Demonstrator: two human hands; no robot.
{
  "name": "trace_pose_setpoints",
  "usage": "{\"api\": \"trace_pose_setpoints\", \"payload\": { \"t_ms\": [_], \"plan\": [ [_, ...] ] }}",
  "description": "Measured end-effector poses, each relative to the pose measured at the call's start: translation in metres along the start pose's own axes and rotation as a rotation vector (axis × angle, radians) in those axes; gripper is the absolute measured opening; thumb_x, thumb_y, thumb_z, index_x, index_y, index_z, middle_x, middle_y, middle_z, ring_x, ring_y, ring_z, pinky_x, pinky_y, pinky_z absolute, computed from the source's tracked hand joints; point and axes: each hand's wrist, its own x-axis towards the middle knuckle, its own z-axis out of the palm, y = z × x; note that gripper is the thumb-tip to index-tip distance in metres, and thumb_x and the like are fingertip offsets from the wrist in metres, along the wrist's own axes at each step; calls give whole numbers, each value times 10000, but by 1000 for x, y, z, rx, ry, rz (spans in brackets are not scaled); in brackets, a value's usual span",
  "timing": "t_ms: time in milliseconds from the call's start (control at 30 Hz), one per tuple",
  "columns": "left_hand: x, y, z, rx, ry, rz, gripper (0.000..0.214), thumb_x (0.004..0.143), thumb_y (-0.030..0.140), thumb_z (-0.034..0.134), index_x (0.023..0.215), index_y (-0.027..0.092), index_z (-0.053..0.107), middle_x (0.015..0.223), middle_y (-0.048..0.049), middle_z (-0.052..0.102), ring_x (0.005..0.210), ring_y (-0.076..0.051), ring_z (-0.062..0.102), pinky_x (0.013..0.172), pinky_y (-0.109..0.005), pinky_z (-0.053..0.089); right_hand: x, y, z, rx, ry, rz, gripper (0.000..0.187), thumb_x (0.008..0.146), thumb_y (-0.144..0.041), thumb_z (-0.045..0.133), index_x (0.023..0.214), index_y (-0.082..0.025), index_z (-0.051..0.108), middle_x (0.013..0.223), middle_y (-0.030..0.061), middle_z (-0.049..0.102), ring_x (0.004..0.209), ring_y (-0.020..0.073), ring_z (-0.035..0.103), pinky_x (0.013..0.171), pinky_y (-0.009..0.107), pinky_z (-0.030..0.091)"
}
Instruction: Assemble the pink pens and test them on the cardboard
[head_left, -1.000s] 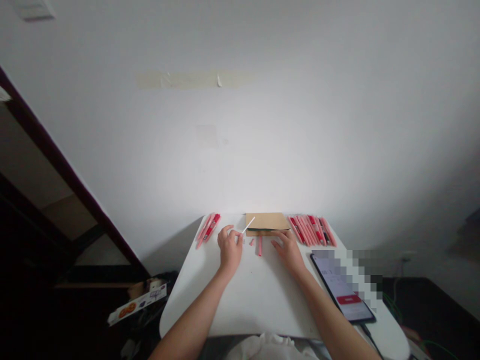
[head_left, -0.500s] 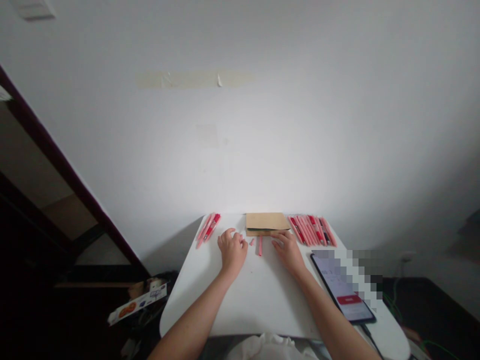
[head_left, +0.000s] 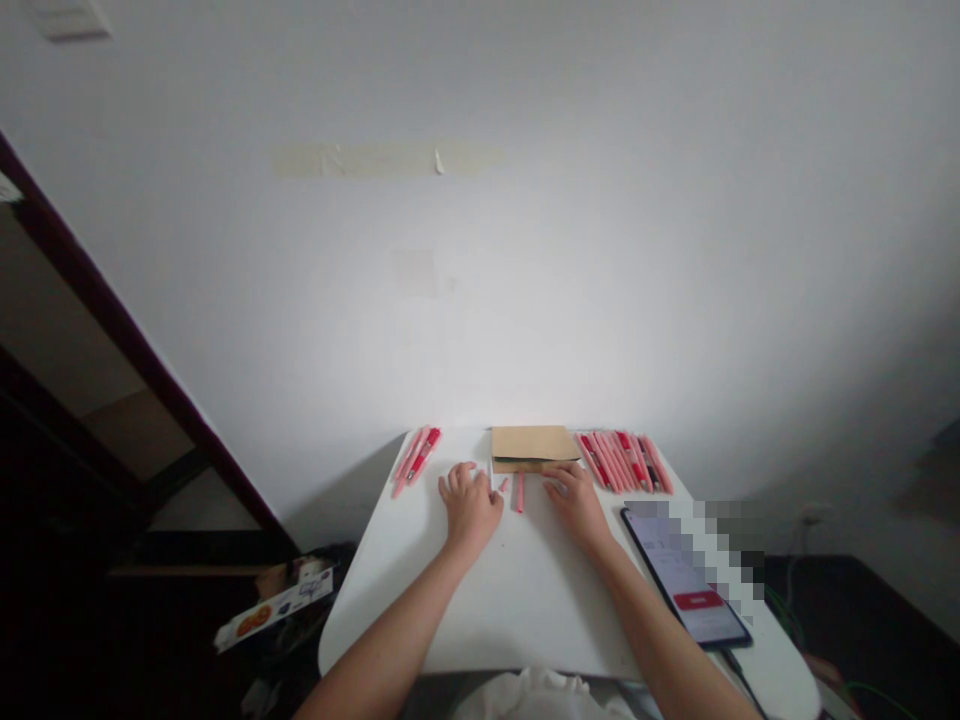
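My left hand (head_left: 469,502) rests on the white table (head_left: 517,600) with its fingers curled. A thin white stick (head_left: 490,469) shows just at its fingertips, low over the table. To its right lie a small pink piece (head_left: 503,484) and a short pink pen barrel (head_left: 519,492). My right hand (head_left: 574,497) lies flat, fingers spread, touching the front edge of a flat brown cardboard box (head_left: 531,442). Neither hand touches the pink pens.
A row of several pink and red pens (head_left: 626,460) lies at the table's back right, and a few more pens (head_left: 417,456) at the back left. A phone (head_left: 686,585) with a lit screen lies near the right edge. A white wall stands directly behind the table.
My left hand lowered the white stick from pointing up toward the box down to the table and shifted slightly right. My right hand barely moved.
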Motion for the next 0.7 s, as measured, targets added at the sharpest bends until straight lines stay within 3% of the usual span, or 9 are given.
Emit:
{"api": "trace_pose_setpoints", "payload": {
  "t_ms": [400, 500, 600, 700],
  "plan": [
    [3, -5, 5, -64, 41, -4, 54, 770, 234, 675, 748, 194, 646, 1207, -125, 571, 1236, -321, 449, 1084, -584, 291, 0, -1, 0, -11, 3, 10, 247, 828, -264, 548, 940, -198, 757, 1030, 109, 656, 1006, 255, 586, 952, 402, 465],
    [9, -10, 4, -149, 118, 46, 69, 788, 235, 663, 728, 204, 646, 1176, -108, 580, 1221, -290, 475, 1070, -500, 357, 0, -1, 0, -29, -7, 5, 246, 830, -254, 547, 947, -203, 758, 1032, 99, 663, 1013, 251, 582, 951, 398, 463],
    [17, -17, 1, -184, 187, 85, 66, 828, 235, 622, 815, 226, 686, 1200, -91, 596, 1249, -275, 472, 1097, -462, 354, -1, 1, 0, -72, -26, 0, 243, 834, -229, 549, 954, -207, 759, 1029, 92, 674, 1027, 250, 573, 951, 394, 458],
    [23, -26, -2, -139, 155, 87, 174, 857, 262, 590, 974, 235, 715, 1234, -86, 626, 1241, -281, 486, 1110, -473, 341, -2, 2, 0, -126, -54, -9, 239, 837, -204, 559, 957, -216, 765, 1011, 88, 688, 1012, 249, 575, 933, 386, 460]
  ]
}}
